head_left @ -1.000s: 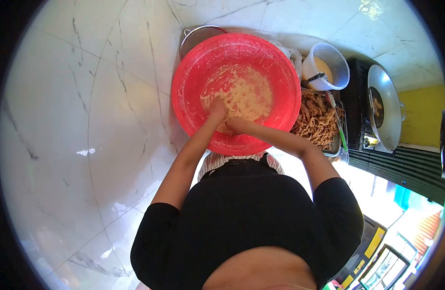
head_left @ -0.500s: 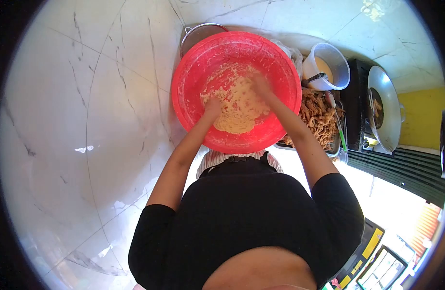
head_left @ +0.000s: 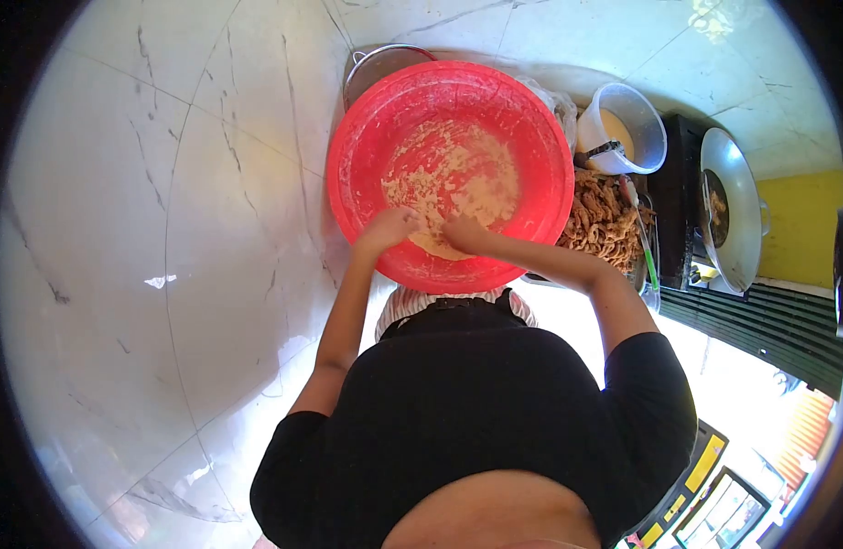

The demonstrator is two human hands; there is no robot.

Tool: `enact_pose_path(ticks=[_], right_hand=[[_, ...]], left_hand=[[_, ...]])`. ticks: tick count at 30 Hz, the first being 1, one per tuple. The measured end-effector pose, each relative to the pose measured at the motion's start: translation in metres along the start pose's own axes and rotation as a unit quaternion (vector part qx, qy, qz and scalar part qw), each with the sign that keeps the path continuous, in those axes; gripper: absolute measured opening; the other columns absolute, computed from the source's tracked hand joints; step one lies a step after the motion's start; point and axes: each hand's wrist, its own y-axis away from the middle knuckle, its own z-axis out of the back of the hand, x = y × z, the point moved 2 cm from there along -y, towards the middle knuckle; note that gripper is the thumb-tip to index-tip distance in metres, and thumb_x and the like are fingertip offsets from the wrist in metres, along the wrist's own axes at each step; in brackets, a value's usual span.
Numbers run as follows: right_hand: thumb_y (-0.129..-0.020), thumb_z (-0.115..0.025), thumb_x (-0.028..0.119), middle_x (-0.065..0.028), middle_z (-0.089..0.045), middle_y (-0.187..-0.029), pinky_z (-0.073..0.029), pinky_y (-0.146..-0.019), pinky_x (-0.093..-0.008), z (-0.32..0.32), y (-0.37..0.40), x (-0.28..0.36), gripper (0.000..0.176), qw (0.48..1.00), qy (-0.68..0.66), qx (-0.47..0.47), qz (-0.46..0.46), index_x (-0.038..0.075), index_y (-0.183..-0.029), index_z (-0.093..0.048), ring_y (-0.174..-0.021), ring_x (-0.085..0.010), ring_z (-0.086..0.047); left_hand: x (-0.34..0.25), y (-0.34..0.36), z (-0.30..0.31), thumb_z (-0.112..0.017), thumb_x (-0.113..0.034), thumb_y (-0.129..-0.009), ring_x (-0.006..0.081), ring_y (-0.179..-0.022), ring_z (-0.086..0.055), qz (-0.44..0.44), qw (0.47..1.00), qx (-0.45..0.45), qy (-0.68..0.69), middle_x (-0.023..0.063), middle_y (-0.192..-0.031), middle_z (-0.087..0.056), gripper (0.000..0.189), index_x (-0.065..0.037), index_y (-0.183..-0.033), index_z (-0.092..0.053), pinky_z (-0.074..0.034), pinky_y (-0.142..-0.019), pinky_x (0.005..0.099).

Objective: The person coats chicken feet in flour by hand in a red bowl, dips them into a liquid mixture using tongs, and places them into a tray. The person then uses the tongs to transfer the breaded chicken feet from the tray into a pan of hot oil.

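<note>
Dough (head_left: pixel 453 174) spreads away from left hand (head_left: pixel 389 227) and right hand (head_left: pixel 463 233), level at red basin (head_left: pixel 357 128) near rim, both curled, grasp unclear.

We see a white marble floor (head_left: pixel 165 229) with thin dark veins. At the top stands a metal pot (head_left: pixel 371 66), only partly visible. On the right a white bucket (head_left: pixel 643 102) holds a yellowish liquid, and just beside it a tray (head_left: pixel 637 282) is full of brown fried strips (head_left: pixel 605 224). A green-handled utensil (head_left: pixel 649 263) lies at the tray's edge. Further right a wok (head_left: pixel 737 165) sits on a black stove (head_left: pixel 678 174).
</note>
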Motion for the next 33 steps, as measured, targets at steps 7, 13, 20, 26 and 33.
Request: enact_pose_path(ticks=[7, 13, 20, 26, 33], right_hand=[[-0.076, -0.053, 0.046, -0.0215, -0.059, -0.085, -0.046, -0.070, -0.0423, 0.025, 0.012, 0.016, 0.048, 0.985, -0.033, 0.171, 0.011, 0.000, -0.086, -0.061, -0.085, -0.0354, -0.057], [-0.074, -0.056, 0.049, -0.0114, -0.058, -0.091, -0.044, -0.073, -0.0327, 0.036, -0.005, 0.019, 0.058, 0.885, -0.273, 0.370, -0.077, -0.002, -0.103, -0.055, -0.082, -0.0220, -0.055], [-0.081, -0.049, 0.039, -0.0119, -0.058, -0.080, -0.042, -0.069, -0.0348, 0.041, -0.038, -0.010, 0.040, 0.874, -0.424, 0.198, -0.133, 0.001, -0.092, -0.058, -0.074, -0.0179, -0.053], [-0.080, -0.051, 0.032, -0.0203, -0.055, -0.084, -0.041, -0.080, -0.0402, 0.032, -0.068, -0.027, 0.038, 0.945, -0.280, 0.077, -0.151, -0.002, -0.098, -0.055, -0.083, -0.0251, -0.054], [-0.075, -0.056, 0.037, -0.0183, -0.052, -0.100, -0.038, -0.088, -0.0435, -0.016, -0.031, 0.042, 0.057, 0.998, 0.015, 0.046, -0.038, -0.003, -0.114, -0.044, -0.101, -0.0397, -0.043]], left_hand=[[-0.022, 0.042, 0.018, -0.053, -0.021, -0.083, 0.0207, -0.084, -0.060, -0.077, 0.931, -0.356, 0.040, 0.0110, -0.090, -0.061, 0.028, -0.005, -0.107, -0.053, -0.044, -0.075, 0.0293], [-0.022, 0.047, 0.021, -0.055, -0.021, -0.083, 0.0161, -0.077, -0.060, -0.069, 0.899, -0.408, 0.141, 0.0082, -0.083, -0.062, 0.026, -0.007, -0.105, -0.054, -0.045, -0.073, 0.0286], [-0.011, 0.045, 0.017, -0.056, -0.020, -0.083, 0.0147, -0.074, -0.060, -0.046, 0.900, -0.416, 0.124, 0.0072, -0.077, -0.062, 0.026, -0.007, -0.106, -0.054, -0.045, -0.071, 0.0284], [-0.011, 0.046, 0.016, -0.056, -0.019, -0.083, 0.0138, -0.073, -0.060, -0.057, 0.890, -0.428, 0.148, 0.0069, -0.076, -0.062, 0.026, -0.008, -0.106, -0.053, -0.045, -0.069, 0.0276], [-0.015, 0.046, 0.016, -0.056, -0.016, -0.083, 0.0125, -0.071, -0.059, -0.067, 0.884, -0.434, 0.162, 0.0059, -0.074, -0.062, 0.025, -0.007, -0.106, -0.054, -0.044, -0.069, 0.0256]])
